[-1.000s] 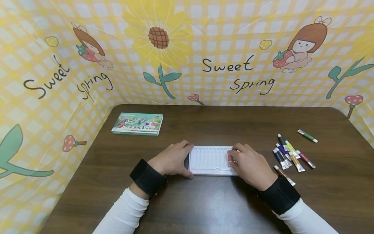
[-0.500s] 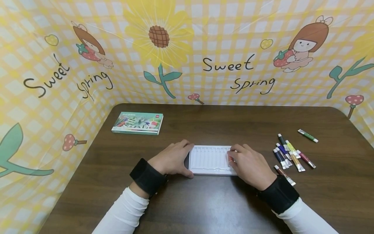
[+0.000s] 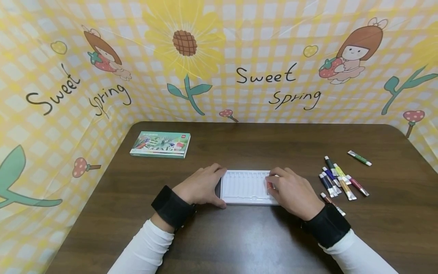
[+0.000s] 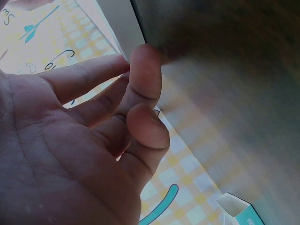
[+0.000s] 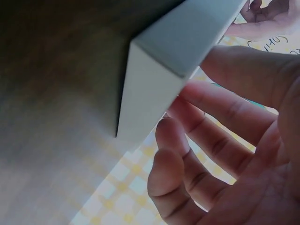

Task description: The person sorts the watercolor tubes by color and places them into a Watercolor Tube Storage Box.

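Observation:
A white box with a slotted clear plastic tray lies at the middle of the table. My left hand spans its left end, thumb at the near corner and fingertips at the far one. The right hand pinches a red-labelled paint tube down in the rightmost part of the tray, mostly hidden by the fingers. In the right wrist view the box's white side stands beside the fingertips, the smaller fingers curled loosely. The left wrist view has fingers touching the box edge.
Several paint tubes lie in a loose heap to the right, with a green tube behind them and a brown one by the right wrist. A green illustrated box lies at back left. A yellow checked cloth hangs behind the table.
Right fingers shift slightly on the red-labelled tube at the tray's right end. The left hand, box and loose tubes stay put.

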### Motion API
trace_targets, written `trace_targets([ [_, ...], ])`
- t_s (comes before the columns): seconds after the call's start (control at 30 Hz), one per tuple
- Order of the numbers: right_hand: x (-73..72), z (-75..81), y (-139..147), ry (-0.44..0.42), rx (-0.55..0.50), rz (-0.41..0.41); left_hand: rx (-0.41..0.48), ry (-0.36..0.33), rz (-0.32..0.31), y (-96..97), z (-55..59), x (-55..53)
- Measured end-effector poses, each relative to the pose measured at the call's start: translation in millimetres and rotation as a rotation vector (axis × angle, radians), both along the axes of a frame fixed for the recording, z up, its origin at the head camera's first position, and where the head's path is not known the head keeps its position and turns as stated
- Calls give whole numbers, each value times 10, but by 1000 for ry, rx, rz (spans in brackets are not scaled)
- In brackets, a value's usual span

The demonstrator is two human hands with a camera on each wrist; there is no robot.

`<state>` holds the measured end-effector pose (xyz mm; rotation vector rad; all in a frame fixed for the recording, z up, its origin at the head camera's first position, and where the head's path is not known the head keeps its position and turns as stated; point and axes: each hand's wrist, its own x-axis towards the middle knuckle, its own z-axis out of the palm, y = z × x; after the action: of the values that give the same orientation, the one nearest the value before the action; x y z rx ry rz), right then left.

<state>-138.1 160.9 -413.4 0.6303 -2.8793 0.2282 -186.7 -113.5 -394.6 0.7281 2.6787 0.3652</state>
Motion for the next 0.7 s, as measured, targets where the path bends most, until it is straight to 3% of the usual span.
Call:
trace_targets([
  [0.17, -7, 39, 25, -5, -27, 7, 3, 2, 3, -7, -24, 2],
  [0.33, -57, 167, 176, -73, -115, -43, 1, -2, 3, -3, -18, -7],
  [0.5, -157, 296, 485, -122, -174, -97, -5, -6, -2, 2, -8, -7],
  [0.7, -269, 386, 1035, -175, -170, -167, -9, -7, -2, 11, -6, -9],
])
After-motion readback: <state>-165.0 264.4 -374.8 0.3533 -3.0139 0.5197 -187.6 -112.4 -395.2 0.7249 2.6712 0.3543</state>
